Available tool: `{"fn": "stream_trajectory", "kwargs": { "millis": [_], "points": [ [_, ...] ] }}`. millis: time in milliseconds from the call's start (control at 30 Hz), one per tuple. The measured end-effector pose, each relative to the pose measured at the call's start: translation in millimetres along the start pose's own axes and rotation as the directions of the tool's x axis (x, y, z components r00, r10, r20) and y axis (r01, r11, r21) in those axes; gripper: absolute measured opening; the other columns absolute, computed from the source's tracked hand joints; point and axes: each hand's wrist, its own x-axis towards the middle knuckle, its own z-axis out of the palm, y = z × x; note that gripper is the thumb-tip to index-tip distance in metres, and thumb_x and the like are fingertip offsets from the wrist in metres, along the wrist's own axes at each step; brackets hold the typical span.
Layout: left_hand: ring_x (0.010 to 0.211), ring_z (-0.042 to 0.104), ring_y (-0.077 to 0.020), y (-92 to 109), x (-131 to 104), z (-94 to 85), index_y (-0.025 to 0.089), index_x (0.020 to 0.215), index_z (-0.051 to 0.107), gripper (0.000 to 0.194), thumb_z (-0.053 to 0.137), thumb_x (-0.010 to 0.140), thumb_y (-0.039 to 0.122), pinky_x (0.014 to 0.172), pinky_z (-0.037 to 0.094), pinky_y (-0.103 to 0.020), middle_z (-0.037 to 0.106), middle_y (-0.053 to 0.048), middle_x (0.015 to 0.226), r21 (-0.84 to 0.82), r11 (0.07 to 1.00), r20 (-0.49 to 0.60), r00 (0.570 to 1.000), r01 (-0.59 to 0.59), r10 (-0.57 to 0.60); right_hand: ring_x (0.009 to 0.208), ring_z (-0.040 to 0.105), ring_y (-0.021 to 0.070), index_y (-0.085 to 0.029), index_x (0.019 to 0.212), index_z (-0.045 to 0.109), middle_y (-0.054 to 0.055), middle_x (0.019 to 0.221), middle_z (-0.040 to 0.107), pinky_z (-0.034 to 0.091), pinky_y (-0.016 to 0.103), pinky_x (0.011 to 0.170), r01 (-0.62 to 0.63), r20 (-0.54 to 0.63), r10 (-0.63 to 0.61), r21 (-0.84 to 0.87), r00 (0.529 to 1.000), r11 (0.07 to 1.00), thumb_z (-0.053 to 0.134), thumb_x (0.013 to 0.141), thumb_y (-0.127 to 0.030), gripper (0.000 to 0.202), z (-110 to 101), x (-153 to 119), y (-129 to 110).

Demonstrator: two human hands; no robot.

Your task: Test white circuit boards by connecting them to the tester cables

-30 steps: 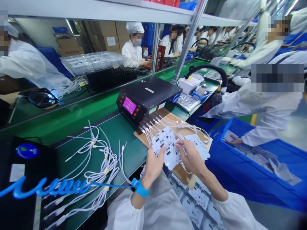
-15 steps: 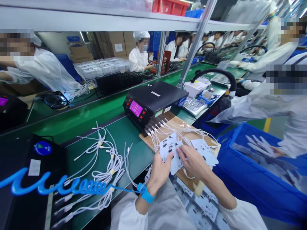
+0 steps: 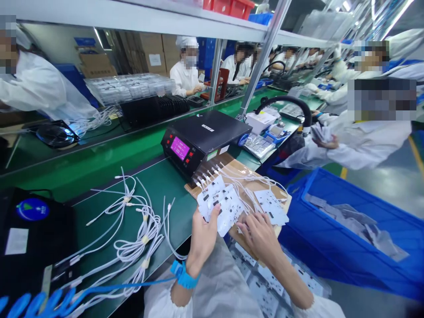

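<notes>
My left hand (image 3: pixel 205 232) grips white circuit boards (image 3: pixel 222 205), overlapping and fanned, with the thumb on the upper face. My right hand (image 3: pixel 260 232) is just to the right of them, over the front of a brown cardboard sheet (image 3: pixel 236 165). Its fingers are curled near white cables (image 3: pixel 247 198); the fingertips are partly hidden, and what they hold cannot be made out. Beyond that hand another white circuit board (image 3: pixel 270 205) lies on the cardboard. The cables run from the front of a black tester box (image 3: pixel 207 137) with a lit purple screen.
Bundled white cables (image 3: pixel 142 234) lie on the green bench at left, near another black box (image 3: pixel 36 247). A blue coiled cord (image 3: pixel 132 285) reaches my left wristband. More boards (image 3: pixel 265 287) are below my hands. At right stands a blue bin (image 3: pixel 331 247); a co-worker (image 3: pixel 374 137) is beyond it.
My right hand has left the held boards and moved down beside them. The boards have tilted slightly in my left hand. The co-worker's hand has come up out of the blue bin holding pieces.
</notes>
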Motion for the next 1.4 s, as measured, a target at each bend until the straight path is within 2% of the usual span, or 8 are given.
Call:
{"fn": "stream_trajectory", "kwargs": {
  "millis": [400, 633, 800, 933, 1067, 1167, 1267, 1400],
  "points": [
    [0.124, 0.071, -0.03, 3, -1, -6.6, 0.017, 0.125, 0.074, 0.045, 0.078, 0.09, 0.046, 0.11, 0.057, -0.044, 0.074, -0.014, 0.132, -0.036, 0.999, -0.123, 0.992, 0.018, -0.023, 0.085, 0.066, 0.0225, -0.023, 0.111, 0.063, 0.007, 0.094, 0.074, 0.052, 0.046, 0.091, -0.164, 0.161, 0.105, 0.412, 0.981, 0.896, 0.037, 0.111, -0.028, 0.026, 8, 1, -18],
    [0.129, 0.068, -0.0281, -4, -3, -11.3, 0.021, 0.133, 0.07, 0.05, 0.078, 0.09, 0.047, 0.115, 0.054, -0.044, 0.071, -0.012, 0.137, -0.06, 0.998, -0.122, 0.992, 0.029, -0.036, 0.085, 0.063, 0.0225, -0.023, 0.109, 0.064, 0.006, 0.094, 0.074, 0.051, 0.047, 0.098, -0.202, 0.23, 0.103, 0.463, 0.968, 0.863, 0.034, 0.111, -0.03, 0.031, 4, -2, -10],
    [0.127, 0.07, -0.0282, -1, -5, -9.9, 0.02, 0.128, 0.072, 0.048, 0.078, 0.09, 0.049, 0.118, 0.052, -0.045, 0.074, -0.012, 0.132, -0.127, 0.992, -0.188, 0.981, 0.019, -0.043, 0.089, 0.065, 0.0233, -0.021, 0.148, 0.05, 0.007, 0.098, 0.074, 0.054, 0.05, 0.099, -0.199, 0.22, 0.098, 0.501, 0.97, 0.842, 0.035, 0.111, -0.03, 0.041, 8, -7, -11],
    [0.13, 0.067, -0.03, 6, -5, -4.8, 0.02, 0.125, 0.074, 0.044, 0.078, 0.091, 0.047, 0.121, 0.048, -0.048, 0.076, -0.012, 0.128, -0.071, 0.997, -0.25, 0.968, -0.014, -0.005, 0.105, 0.066, 0.0273, -0.023, 0.151, 0.053, 0.009, 0.1, 0.074, 0.049, 0.06, 0.111, -0.163, 0.293, 0.018, 0.478, 0.956, 0.863, 0.051, 0.107, -0.04, 0.047, -9, -5, -13],
    [0.132, 0.066, -0.0295, 9, -4, 5.2, 0.022, 0.133, 0.07, 0.05, 0.076, 0.092, 0.049, 0.119, 0.051, -0.047, 0.072, -0.011, 0.136, -0.06, 0.998, -0.212, 0.977, -0.026, 0.013, 0.147, 0.048, 0.0334, -0.027, 0.143, 0.063, 0.014, 0.131, 0.069, 0.048, 0.058, 0.117, -0.096, 0.345, -0.193, 0.667, 0.918, 0.739, 0.072, 0.091, -0.061, 0.064, -52, 5, 21],
    [0.133, 0.066, -0.0283, 9, 0, 16.7, 0.023, 0.135, 0.069, 0.051, 0.077, 0.092, 0.048, 0.12, 0.051, -0.045, 0.07, -0.01, 0.139, -0.077, 0.996, -0.172, 0.985, -0.041, 0.027, 0.141, 0.056, 0.028, -0.029, 0.135, 0.07, 0.011, 0.138, 0.068, 0.049, 0.055, 0.117, -0.239, 0.352, -0.006, 0.647, 0.936, 0.724, 0.044, 0.107, -0.055, 0.046, -69, 15, 69],
    [0.131, 0.067, -0.0284, 4, 7, 32.5, 0.021, 0.13, 0.072, 0.046, 0.077, 0.092, 0.045, 0.119, 0.051, -0.046, 0.072, -0.01, 0.137, -0.096, 0.995, -0.145, 0.989, -0.031, 0.017, 0.124, 0.068, 0.0266, -0.025, 0.13, 0.071, 0.012, 0.13, 0.073, 0.056, 0.052, 0.108, -0.301, 0.313, 0.166, 0.453, 0.935, 0.839, 0.038, 0.11, -0.044, 0.043, -53, 18, 112],
    [0.13, 0.068, -0.0289, -12, 16, 54.7, 0.019, 0.123, 0.073, 0.041, 0.078, 0.091, 0.043, 0.118, 0.051, -0.047, 0.073, -0.011, 0.135, -0.187, 0.982, -0.124, 0.991, 0.024, -0.048, 0.089, 0.073, 0.0229, -0.022, 0.114, 0.073, 0.014, 0.12, 0.073, 0.062, 0.04, 0.077, -0.141, 0.331, 0.076, 0.178, 0.941, 0.974, 0.044, 0.108, -0.042, 0.036, -11, 11, 138]
  ]
}}
